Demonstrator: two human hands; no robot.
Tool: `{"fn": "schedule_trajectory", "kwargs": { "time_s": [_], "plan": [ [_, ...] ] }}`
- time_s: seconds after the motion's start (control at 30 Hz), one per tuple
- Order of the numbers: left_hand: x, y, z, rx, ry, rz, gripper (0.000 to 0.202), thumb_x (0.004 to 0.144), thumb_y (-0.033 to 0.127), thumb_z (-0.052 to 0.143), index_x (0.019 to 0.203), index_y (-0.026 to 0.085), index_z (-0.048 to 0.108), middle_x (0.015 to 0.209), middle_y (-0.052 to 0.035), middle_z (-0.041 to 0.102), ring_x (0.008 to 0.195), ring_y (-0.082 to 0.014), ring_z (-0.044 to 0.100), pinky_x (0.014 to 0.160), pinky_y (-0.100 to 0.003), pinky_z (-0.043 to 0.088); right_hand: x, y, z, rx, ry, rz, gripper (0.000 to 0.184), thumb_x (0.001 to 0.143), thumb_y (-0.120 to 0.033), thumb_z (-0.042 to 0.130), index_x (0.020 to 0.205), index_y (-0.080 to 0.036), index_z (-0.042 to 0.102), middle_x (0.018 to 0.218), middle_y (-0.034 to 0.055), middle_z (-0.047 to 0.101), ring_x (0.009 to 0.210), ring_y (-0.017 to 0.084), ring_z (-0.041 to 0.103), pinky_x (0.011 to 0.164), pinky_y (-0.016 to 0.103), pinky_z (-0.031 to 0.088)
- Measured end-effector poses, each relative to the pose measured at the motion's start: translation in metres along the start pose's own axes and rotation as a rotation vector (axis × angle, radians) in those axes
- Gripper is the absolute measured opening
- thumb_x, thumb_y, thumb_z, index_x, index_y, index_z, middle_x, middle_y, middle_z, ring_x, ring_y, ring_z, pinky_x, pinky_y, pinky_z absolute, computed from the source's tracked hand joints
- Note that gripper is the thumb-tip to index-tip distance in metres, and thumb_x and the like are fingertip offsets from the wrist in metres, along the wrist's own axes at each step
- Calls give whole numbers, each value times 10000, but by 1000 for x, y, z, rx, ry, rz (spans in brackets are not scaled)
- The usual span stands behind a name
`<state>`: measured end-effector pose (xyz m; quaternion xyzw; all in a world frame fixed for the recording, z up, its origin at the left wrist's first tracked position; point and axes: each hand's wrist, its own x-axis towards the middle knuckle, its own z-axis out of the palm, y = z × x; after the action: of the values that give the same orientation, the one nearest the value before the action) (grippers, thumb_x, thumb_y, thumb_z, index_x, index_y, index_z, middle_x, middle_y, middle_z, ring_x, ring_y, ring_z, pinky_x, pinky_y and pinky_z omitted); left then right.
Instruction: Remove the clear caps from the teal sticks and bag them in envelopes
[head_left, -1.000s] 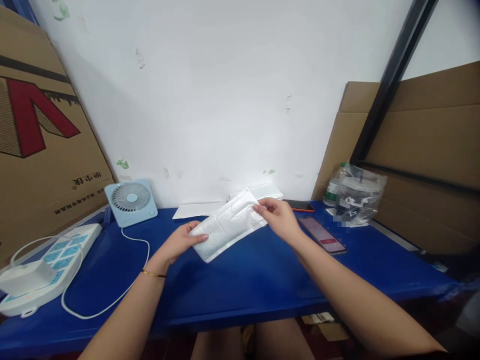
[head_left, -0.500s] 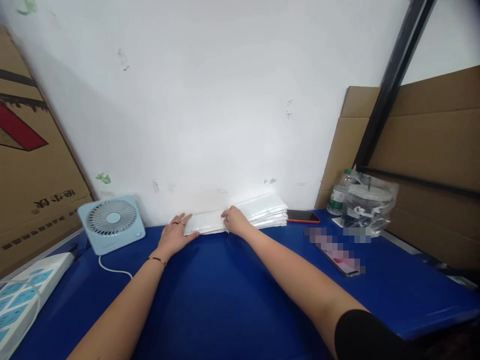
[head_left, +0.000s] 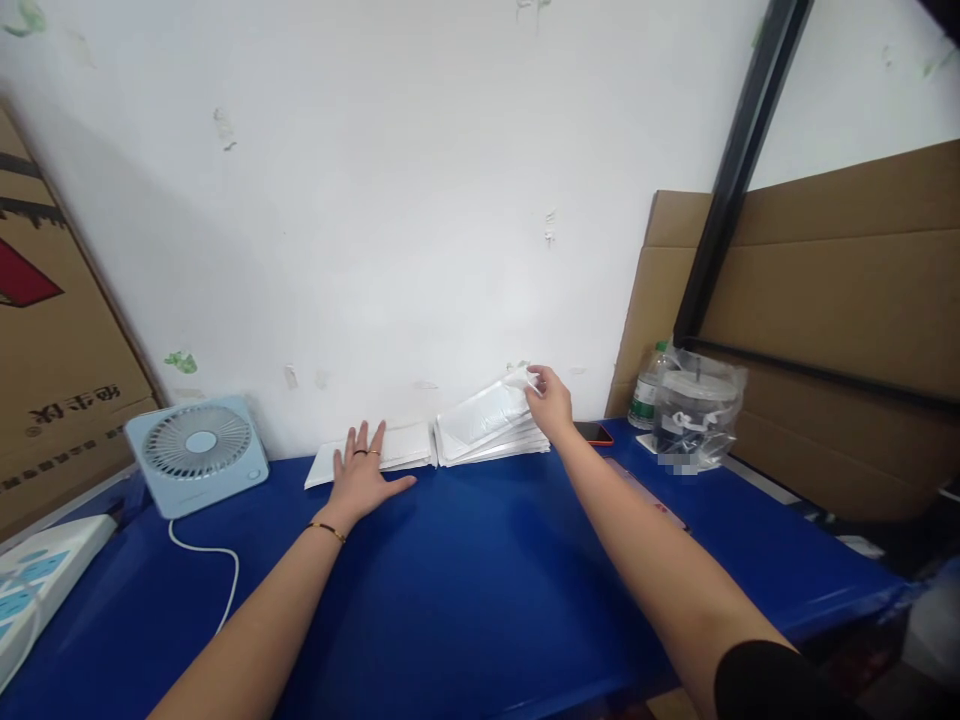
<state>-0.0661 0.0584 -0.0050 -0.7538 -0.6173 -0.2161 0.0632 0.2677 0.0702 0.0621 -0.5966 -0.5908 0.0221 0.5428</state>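
Note:
Two low stacks of flat white packets lie side by side against the wall. My left hand (head_left: 364, 478) rests with fingers spread on the front edge of the left stack (head_left: 409, 445). At the right stack (head_left: 491, 448), my right hand (head_left: 550, 400) pinches the far right corner of the top white packet (head_left: 484, 412), in a shiny clear wrapper. That corner is raised, so the packet tilts up from the ones below. What is inside the packets cannot be made out.
A light blue fan (head_left: 199, 450) and a white power strip (head_left: 56, 580) stand at the left of the blue table (head_left: 450, 600). At right are a phone (head_left: 594, 433), a second phone partly behind my forearm, a bottle (head_left: 643, 395) and a bagged cup (head_left: 697, 410). Cardboard (head_left: 840, 300) stands on both sides.
My right hand has moved from between the stacks to the right stack's far end, where it lifts the top packet's corner. My left hand has spread its fingers. The view has shifted slightly right.

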Motion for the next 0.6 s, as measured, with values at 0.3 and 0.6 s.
{"fn": "schedule_trajectory", "kwargs": {
  "time_s": [0.3,0.6],
  "plan": [
    [-13,117,-32,-15,110,255,1085,607,425,674,1449,215,23,1299,-160,454,1227,-340,399,1046,-517,207,-65,-31,-15,838,-155,0,422,674,-204,621,1069,-249,479,969,0,455,780,97,525,712,226,451],
    [-23,102,-61,129,-585,367,670,526,239,616,1189,240,521,983,-75,641,860,-267,618,678,-306,453,-77,35,-10,657,-438,506,370,547,-105,699,901,-154,604,788,-1,546,588,87,538,488,193,446]
  ]
}}
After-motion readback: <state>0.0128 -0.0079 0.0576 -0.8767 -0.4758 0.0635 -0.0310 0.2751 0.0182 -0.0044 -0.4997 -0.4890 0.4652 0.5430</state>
